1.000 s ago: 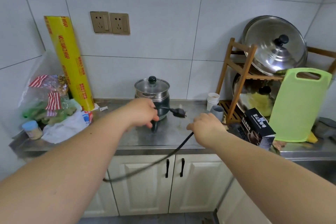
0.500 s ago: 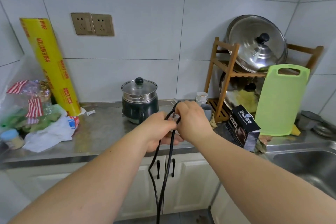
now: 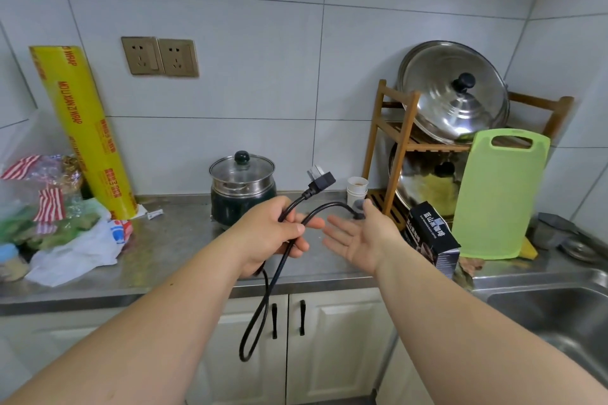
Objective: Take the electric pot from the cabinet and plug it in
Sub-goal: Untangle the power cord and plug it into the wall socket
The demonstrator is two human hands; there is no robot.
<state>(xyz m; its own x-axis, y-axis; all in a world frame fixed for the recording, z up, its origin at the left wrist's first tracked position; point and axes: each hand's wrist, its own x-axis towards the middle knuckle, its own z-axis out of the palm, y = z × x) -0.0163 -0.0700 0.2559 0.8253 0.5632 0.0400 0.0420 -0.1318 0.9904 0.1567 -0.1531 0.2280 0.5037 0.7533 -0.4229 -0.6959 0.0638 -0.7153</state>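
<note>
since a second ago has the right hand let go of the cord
Yes. The right hand is now open, palm up, beside the cord, right of the pot; the left hand alone grips it.

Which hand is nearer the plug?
Left. The left hand grips the cord just below the plug; the right hand is open, lower right, apart.
</note>
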